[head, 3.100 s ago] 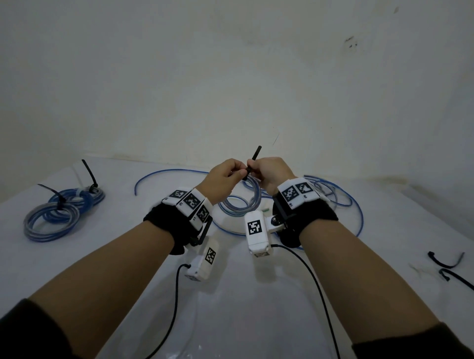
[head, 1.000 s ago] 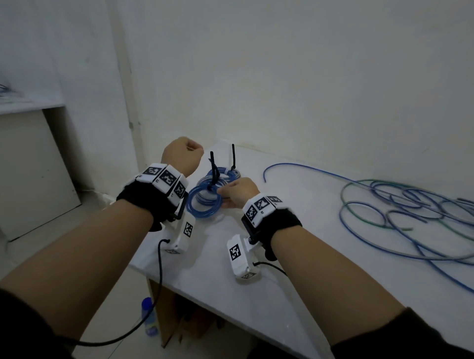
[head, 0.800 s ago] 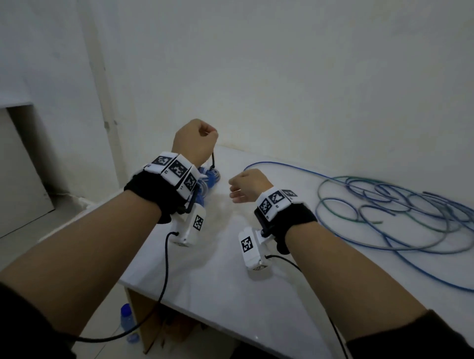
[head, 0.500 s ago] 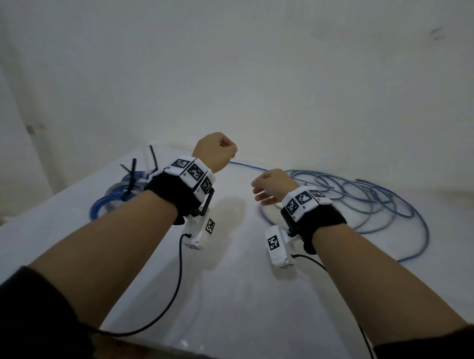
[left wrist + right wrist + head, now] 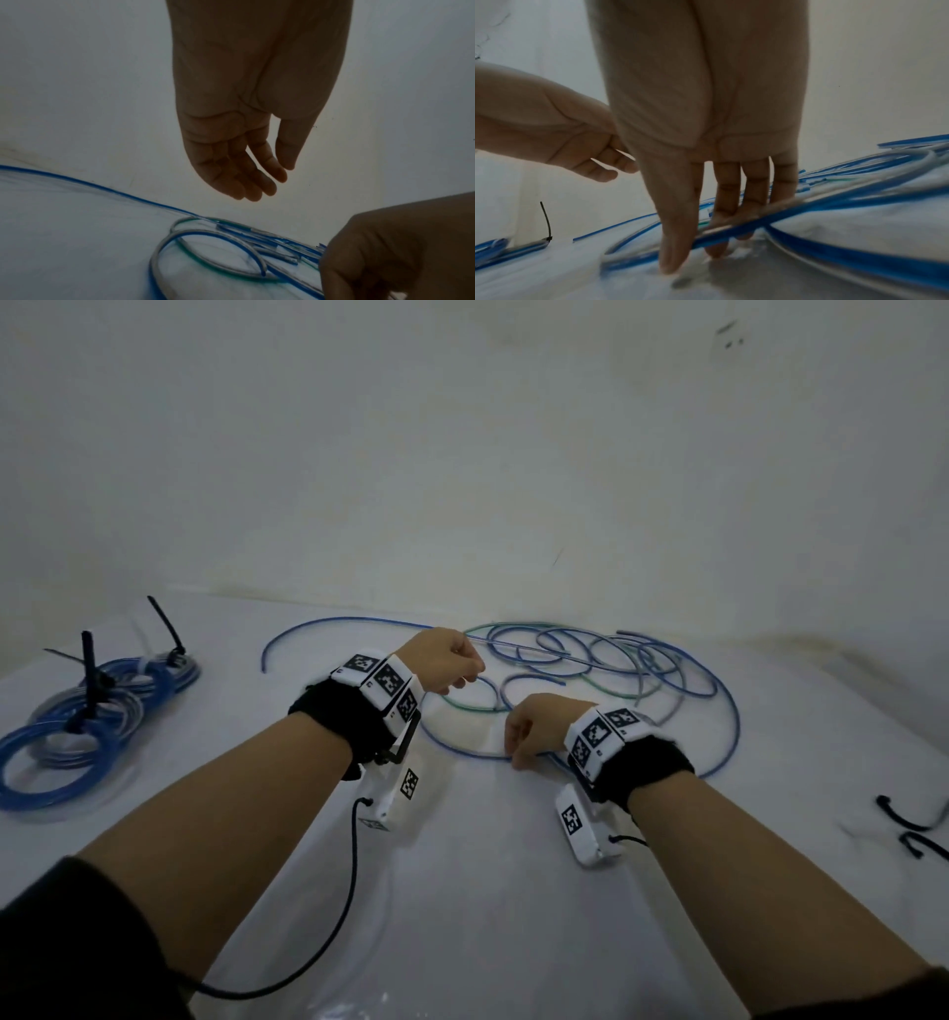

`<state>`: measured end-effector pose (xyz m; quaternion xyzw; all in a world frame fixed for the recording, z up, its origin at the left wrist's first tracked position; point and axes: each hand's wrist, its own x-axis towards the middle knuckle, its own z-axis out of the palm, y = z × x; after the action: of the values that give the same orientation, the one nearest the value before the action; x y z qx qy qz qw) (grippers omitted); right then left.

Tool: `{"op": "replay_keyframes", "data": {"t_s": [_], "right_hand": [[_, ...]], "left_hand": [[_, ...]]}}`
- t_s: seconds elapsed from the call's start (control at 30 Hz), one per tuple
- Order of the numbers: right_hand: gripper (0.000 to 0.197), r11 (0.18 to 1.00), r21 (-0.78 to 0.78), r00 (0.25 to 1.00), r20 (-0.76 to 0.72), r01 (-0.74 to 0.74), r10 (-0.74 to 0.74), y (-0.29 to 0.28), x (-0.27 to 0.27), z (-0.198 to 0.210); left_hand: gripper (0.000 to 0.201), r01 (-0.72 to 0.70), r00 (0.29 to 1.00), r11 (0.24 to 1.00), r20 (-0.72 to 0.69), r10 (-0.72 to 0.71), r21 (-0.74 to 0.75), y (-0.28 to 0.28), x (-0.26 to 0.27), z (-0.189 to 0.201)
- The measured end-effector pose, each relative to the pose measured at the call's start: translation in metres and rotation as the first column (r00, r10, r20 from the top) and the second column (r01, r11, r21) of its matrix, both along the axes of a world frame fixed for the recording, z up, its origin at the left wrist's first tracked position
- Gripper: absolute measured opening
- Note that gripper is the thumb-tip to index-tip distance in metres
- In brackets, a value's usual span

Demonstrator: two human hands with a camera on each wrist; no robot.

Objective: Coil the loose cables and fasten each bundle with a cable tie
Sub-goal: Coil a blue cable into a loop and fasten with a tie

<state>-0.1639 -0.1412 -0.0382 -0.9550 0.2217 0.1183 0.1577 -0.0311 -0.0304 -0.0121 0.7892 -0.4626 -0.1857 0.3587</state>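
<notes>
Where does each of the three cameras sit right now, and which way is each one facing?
Head: worn on the head, looks forward and down at the white table; both forearms, left hand and right hand show.
Left wrist: under the left wrist, looks along the open palm toward the wall; right hand enters at lower right.
Right wrist: under the right wrist, looks along fingers reaching down into the loose cables; left hand shows at left.
Shared: all three see the loose cables; head and right wrist also see tied bundles.

white table (image 5: pixel 488 891) | left: tied cable coils (image 5: pixel 87 731) | centre: loose cables (image 5: pixel 616 675) | right: spare ties (image 5: pixel 914 829)
</notes>
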Motion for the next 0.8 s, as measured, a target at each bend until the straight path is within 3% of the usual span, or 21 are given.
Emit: {"op": "replay_keyframes", "data": {"t_s": [0.1, 0.17, 0.23, 0.3, 0.4, 0.53, 0.67, 0.8], "right_hand": [[0.017, 0.993, 0.117, 0.979, 0.205, -0.013, -0.012, -0.004, -0.002, 0.001], [0.013, 0.962, 0.273, 0.916, 0.393, -0.031, -0.082, -0.007, -0.005, 0.005], [0.015, 0.949, 0.311, 0.835, 0.537, -0.062, -0.122, -0.010, -0.009, 0.010], [0.019, 0.944, 0.323, 0.762, 0.627, -0.063, -0.163, -0.013, -0.011, 0.015], [0.012, 0.941, 0.336, 0.637, 0.735, -0.048, -0.230, -0.016, -0.012, 0.022], [0.008, 0.931, 0.364, 0.415, 0.851, -0.023, -0.323, -0.019, -0.010, 0.033], [0.011, 0.880, 0.475, 0.221, 0.860, -0.018, -0.460, -0.024, -0.008, 0.041], [0.015, 0.818, 0.572, 0.117, 0.818, -0.069, -0.562, -0.025, -0.007, 0.047]], "left_hand": [[0.022, 0.062, 0.996, 0.995, 0.060, -0.066, 0.080, 0.001, 0.001, -0.004], [0.033, 0.092, 0.991, 0.987, 0.082, -0.103, 0.128, 0.005, 0.003, -0.007], [0.040, 0.103, 0.989, 0.986, 0.096, -0.116, 0.131, 0.010, 0.006, -0.009], [0.037, 0.094, 0.989, 0.990, 0.102, -0.105, 0.104, 0.013, 0.009, -0.010], [0.026, 0.071, 0.992, 0.997, 0.104, -0.072, 0.008, 0.016, 0.015, -0.011], [0.018, 0.036, 0.999, 0.999, 0.034, -0.035, -0.037, 0.018, 0.019, -0.012], [0.014, 0.070, 0.993, 0.997, -0.095, -0.074, -0.045, 0.022, 0.015, -0.013], [0.012, 0.138, 0.930, 0.984, -0.326, -0.169, -0.116, 0.027, 0.005, -0.012]]}}
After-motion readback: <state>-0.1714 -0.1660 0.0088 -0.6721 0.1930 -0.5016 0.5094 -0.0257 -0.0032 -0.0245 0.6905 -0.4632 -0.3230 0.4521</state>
